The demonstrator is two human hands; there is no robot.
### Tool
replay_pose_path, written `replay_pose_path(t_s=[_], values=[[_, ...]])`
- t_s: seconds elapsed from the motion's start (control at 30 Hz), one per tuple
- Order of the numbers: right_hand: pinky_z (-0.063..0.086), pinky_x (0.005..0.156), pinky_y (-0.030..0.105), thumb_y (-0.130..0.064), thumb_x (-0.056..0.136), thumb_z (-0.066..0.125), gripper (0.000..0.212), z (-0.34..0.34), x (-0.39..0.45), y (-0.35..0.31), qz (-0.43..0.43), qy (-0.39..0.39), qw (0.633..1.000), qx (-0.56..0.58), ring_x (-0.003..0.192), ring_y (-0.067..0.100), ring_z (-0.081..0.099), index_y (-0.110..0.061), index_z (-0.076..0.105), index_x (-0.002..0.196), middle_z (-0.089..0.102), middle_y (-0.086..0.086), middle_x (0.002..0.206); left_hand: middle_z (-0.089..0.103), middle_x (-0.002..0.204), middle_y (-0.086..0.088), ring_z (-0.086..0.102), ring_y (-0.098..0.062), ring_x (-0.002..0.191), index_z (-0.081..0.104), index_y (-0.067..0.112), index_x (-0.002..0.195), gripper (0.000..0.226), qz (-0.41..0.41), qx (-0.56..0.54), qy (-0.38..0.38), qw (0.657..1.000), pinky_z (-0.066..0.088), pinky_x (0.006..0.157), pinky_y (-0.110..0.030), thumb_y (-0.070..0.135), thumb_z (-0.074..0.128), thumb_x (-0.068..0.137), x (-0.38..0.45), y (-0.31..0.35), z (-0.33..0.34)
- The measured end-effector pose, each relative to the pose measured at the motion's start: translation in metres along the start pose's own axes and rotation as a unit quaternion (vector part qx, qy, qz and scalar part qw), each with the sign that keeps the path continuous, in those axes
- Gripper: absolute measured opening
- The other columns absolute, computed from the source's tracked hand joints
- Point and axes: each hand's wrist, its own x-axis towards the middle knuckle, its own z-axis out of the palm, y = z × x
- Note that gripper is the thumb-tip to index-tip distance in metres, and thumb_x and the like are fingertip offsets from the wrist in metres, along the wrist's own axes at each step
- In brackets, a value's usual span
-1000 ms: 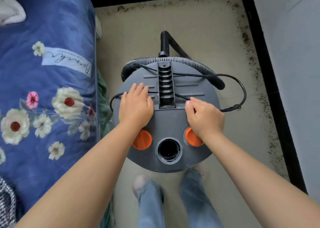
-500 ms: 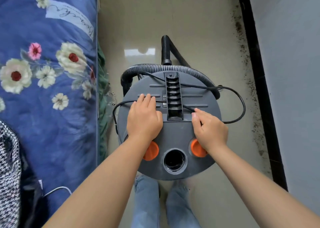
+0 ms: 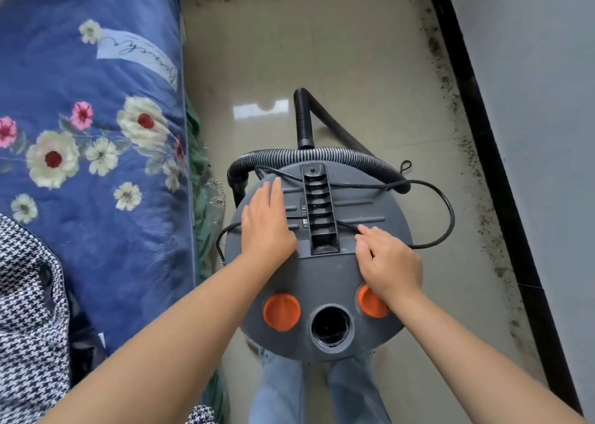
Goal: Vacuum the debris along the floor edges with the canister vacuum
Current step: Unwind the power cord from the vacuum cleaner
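Beige tiled floor [image 3: 322, 53], dark debris [image 3: 450, 101] strewn along its black skirting edge to the right of the canister vacuum [image 3: 322, 282], a bed with a blue floral cover [image 3: 96, 134] to the vacuum's left. Grey vacuum lid: ribbed hose [image 3: 322, 155] curled round its far rim, black power cord [image 3: 444, 211] looped across it. Left hand [image 3: 267, 221] flat on the lid, fingers straight; right hand [image 3: 389, 262] pinching the cord beside the centre handle [image 3: 320, 211].

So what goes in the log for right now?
left hand: flat on vacuum lid | right hand: pinching cord | debris: untouched
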Motion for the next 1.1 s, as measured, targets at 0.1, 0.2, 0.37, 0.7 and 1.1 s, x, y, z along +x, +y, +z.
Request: replay_pose_path(t_s=[0.1, 0.2, 0.37, 0.7, 1.1], values=[[0.053, 0.074, 0.035, -0.039, 0.079, 0.025, 0.057, 0.005, -0.004, 0.002, -0.028, 0.056, 0.998, -0.007, 0.107, 0.022, 0.064, -0.017, 0.077, 0.085, 0.072, -0.004, 0.105, -0.004, 0.157, -0.005, -0.006, -0.023, 0.144, 0.001, 0.011, 0.149, 0.086, 0.064, 0.130, -0.040, 0.989, 0.004, 0.117, -0.038, 0.008, 0.056, 0.083, 0.029, 0.003, -0.010], [0.055, 0.061, 0.036, -0.030, 0.080, 0.035, 0.043, 0.008, -0.004, 0.006, -0.050, 0.089, 0.994, -0.032, 0.096, 0.025, 0.069, -0.019, 0.076, 0.071, 0.074, -0.002, 0.094, 0.033, 0.141, -0.013, 0.028, -0.029, 0.133, 0.035, 0.006, 0.134, 0.058, 0.145, 0.236, -0.030, 0.960, 0.018, 0.111, -0.040, 0.010, 0.057, 0.081, 0.044, 0.001, -0.010], [0.055, 0.056, 0.033, -0.028, 0.080, 0.038, 0.040, 0.010, -0.003, 0.007, -0.090, 0.104, 0.989, -0.049, 0.094, 0.026, 0.070, -0.020, 0.074, 0.065, 0.074, 0.000, 0.094, 0.057, 0.104, -0.011, 0.051, -0.030, 0.101, 0.053, 0.005, 0.101, 0.012, 0.185, 0.269, 0.003, 0.945, 0.040, 0.077, -0.036, 0.010, 0.051, 0.090, 0.032, -0.033, -0.008], [0.054, 0.074, 0.035, -0.023, 0.083, 0.038, 0.040, 0.002, -0.003, 0.007, -0.174, 0.047, 0.976, -0.120, 0.087, 0.030, 0.069, -0.005, 0.074, 0.083, 0.072, 0.011, 0.091, 0.045, 0.085, -0.010, 0.047, -0.030, 0.085, 0.036, 0.012, 0.082, 0.028, 0.005, 0.008, 0.093, 0.996, 0.024, 0.064, -0.034, 0.035, 0.042, 0.096, -0.069, -0.072, -0.015], [0.020, 0.113, 0.040, -0.023, 0.093, 0.048, 0.053, -0.029, -0.053, -0.041, -0.307, -0.051, 0.950, -0.040, 0.138, 0.032, 0.028, 0.001, 0.039, 0.139, 0.036, 0.018, 0.146, 0.032, 0.059, 0.012, 0.038, -0.019, 0.063, 0.041, 0.011, 0.071, 0.043, -0.017, -0.172, 0.349, 0.921, 0.017, 0.058, -0.027, 0.047, 0.022, 0.085, -0.235, -0.115, -0.008]])
